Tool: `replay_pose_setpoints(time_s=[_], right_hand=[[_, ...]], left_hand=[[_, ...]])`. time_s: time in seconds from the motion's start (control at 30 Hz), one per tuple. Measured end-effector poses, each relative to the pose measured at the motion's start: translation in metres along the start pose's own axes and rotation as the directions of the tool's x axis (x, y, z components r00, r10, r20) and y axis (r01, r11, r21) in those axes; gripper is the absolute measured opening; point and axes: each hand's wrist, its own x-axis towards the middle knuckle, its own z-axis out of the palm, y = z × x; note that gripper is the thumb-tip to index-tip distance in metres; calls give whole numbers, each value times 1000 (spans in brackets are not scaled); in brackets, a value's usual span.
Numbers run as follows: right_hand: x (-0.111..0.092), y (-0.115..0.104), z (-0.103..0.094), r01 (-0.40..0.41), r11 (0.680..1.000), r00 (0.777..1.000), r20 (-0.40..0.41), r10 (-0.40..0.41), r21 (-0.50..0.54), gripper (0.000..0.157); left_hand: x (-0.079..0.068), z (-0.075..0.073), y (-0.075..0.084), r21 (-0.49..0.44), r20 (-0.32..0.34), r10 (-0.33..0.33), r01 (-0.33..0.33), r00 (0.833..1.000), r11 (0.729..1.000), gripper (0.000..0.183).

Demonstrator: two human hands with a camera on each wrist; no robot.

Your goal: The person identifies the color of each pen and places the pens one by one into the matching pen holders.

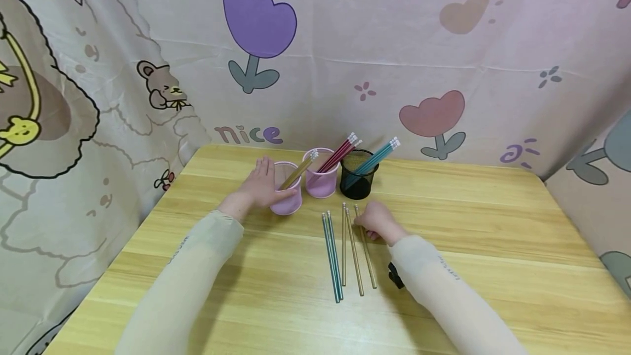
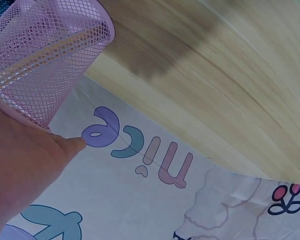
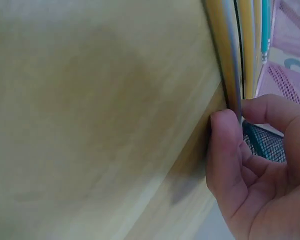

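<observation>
My left hand rests against the left side of a pink mesh pencil cup, fingers straight and thumb across its front. Gold pencils lean inside that cup. In the left wrist view, the hand lies at the rim of the mesh cup. My right hand pinches the upper end of the rightmost gold pencil between thumb and finger. The right wrist view shows its fingertips on the pencil. Two more gold pencils lie just left of it on the table.
Two teal pencils lie left of the gold ones. Behind stand a second pink mesh cup with dark red pencils and a black mesh cup with teal pencils. A printed cloth hangs behind the wooden table.
</observation>
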Motion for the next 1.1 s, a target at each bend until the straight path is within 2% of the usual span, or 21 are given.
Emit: replay_pose_setpoints(time_s=[0.17, 0.33, 0.53, 0.67, 0.87, 0.97, 1.1], right_hand=[[1, 7, -5, -23, 991, 999, 32, 19, 135, 25], [3, 13, -15, -41, 947, 997, 80, 16, 320, 18], [4, 14, -25, -77, 911, 994, 99, 40, 406, 10], [3, 12, -26, -107, 895, 991, 122, 60, 434, 11], [0, 12, -28, -122, 835, 984, 176, 31, 537, 21], [-3, 11, -31, -114, 799, 981, 192, -2, 590, 30], [-7, 8, -38, -78, 781, 985, 170, -37, 620, 36]], left_hand=[[0, 0, 0, 2, 2, 2, -2, 1000, 1000, 104], [-1, -2, 0, -2, 3, 0, 0, 1000, 1000, 105], [-3, -3, -1, 4, 1, -2, 2, 1000, 1000, 105], [-4, -3, -1, 6, 4, -4, 4, 1000, 1000, 105], [-3, -3, -1, 4, 4, -1, 1, 1000, 1000, 104], [-3, -3, 0, 3, 5, 1, -1, 1000, 1000, 105], [-4, -3, 1, -6, 5, 3, -3, 1000, 1000, 105]])
